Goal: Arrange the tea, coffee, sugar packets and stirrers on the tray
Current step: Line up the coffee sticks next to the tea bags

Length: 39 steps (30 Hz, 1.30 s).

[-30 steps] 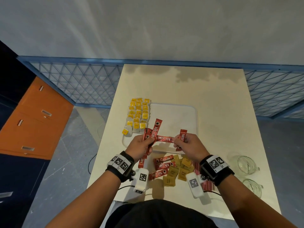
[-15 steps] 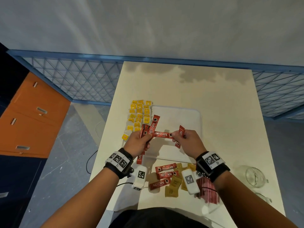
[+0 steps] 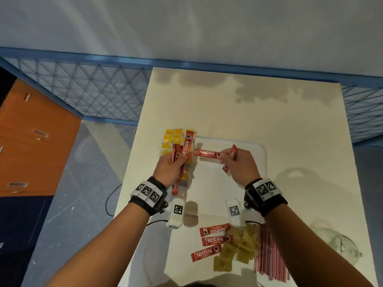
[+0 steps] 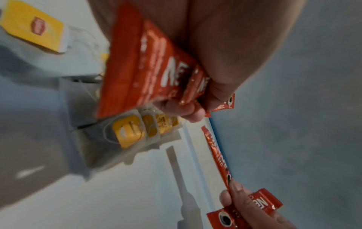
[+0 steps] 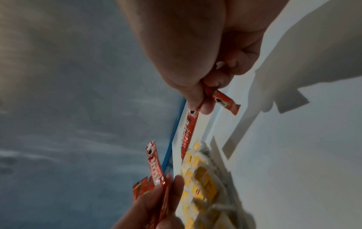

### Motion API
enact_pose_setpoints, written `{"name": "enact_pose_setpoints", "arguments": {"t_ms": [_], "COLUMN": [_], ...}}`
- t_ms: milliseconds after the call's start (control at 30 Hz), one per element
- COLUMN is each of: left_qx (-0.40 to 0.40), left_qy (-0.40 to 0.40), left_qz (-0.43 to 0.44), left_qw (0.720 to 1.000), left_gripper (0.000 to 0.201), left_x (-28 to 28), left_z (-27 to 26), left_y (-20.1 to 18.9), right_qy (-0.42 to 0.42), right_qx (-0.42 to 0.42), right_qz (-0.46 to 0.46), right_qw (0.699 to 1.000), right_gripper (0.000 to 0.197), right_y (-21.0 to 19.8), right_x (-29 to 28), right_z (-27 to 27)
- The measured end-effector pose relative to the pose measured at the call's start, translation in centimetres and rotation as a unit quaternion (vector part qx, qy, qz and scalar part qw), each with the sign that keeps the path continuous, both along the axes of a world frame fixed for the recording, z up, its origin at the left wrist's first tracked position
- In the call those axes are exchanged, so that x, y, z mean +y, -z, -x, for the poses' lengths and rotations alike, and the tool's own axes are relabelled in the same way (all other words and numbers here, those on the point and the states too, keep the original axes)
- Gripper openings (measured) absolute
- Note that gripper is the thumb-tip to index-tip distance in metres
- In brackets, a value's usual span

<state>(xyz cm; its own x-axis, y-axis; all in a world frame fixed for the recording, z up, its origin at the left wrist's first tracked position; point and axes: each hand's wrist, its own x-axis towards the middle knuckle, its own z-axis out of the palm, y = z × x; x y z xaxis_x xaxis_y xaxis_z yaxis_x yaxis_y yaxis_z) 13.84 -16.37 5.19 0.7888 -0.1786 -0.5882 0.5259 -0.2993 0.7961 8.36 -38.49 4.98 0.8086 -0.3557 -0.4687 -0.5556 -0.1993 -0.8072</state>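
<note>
My left hand grips a bunch of red Nescafe coffee sticks above the left end of the white tray. My right hand pinches two more coffee sticks over the tray's middle, one lying crosswise and pointing toward the left hand. In the left wrist view the held sticks fill the top and the right hand's stick shows lower right. Yellow tea bags cover the tray's left part. In the right wrist view the thumb and fingers pinch a stick.
On the table near me lie three loose coffee sticks, several brown sugar packets and a bundle of red stirrers. A glass cup stands at the near right. The table's left edge drops to the floor; blue mesh fencing runs behind.
Both hands have moved away from me over the tray and drawn apart. The crosswise stick, earlier between both hands, is now held by the right hand alone.
</note>
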Motion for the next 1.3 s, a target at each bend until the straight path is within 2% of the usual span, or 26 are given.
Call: {"name": "enact_pose_setpoints", "arguments": {"t_ms": [67, 167, 267, 433, 933, 1033, 1100, 1233, 1300], "left_qx": [-0.018, -0.046, -0.058, -0.052, -0.035, -0.036, -0.04, -0.036, -0.018], "left_qy": [0.003, 0.022, 0.03, 0.015, 0.023, 0.026, 0.03, 0.047, 0.048], "left_qz": [-0.031, -0.065, -0.086, -0.084, -0.091, -0.086, -0.083, -0.071, -0.045], "left_qw": [0.999, 0.997, 0.994, 0.995, 0.995, 0.995, 0.995, 0.996, 0.998], "left_gripper": [0.022, 0.029, 0.028, 0.024, 0.026, 0.024, 0.023, 0.021, 0.02], "left_x": [0.2, 0.6, 0.6, 0.7, 0.8, 0.7, 0.5, 0.1, -0.2], "left_z": [-1.2, -2.6, -3.3, -3.6, -2.9, -2.9, -2.8, -2.3, -2.1], "left_y": [0.4, 1.0, 1.2, 1.5, 2.2, 2.0, 1.7, 1.1, 1.1], "right_qy": [0.015, 0.039, 0.034, 0.002, 0.013, 0.019, 0.028, 0.071, 0.076], "right_qx": [0.007, 0.018, 0.04, 0.06, 0.079, 0.079, 0.066, 0.036, 0.043], "right_qz": [0.016, 0.036, 0.057, 0.084, 0.124, 0.125, 0.079, -0.112, -0.144], "right_qw": [1.0, 0.998, 0.997, 0.995, 0.989, 0.989, 0.994, 0.991, 0.986], "right_gripper": [0.015, 0.009, 0.008, 0.015, 0.019, 0.025, 0.029, 0.029, 0.027], "right_y": [1.1, 2.7, 4.0, 5.2, 5.2, 5.1, 4.9, 3.2, 2.2], "right_x": [-0.8, -1.4, -1.5, -1.4, -1.6, -1.8, -1.9, -1.3, -1.0], "right_z": [-1.7, -3.8, -5.3, -6.2, -6.7, -6.4, -6.1, -5.0, -4.2]}}
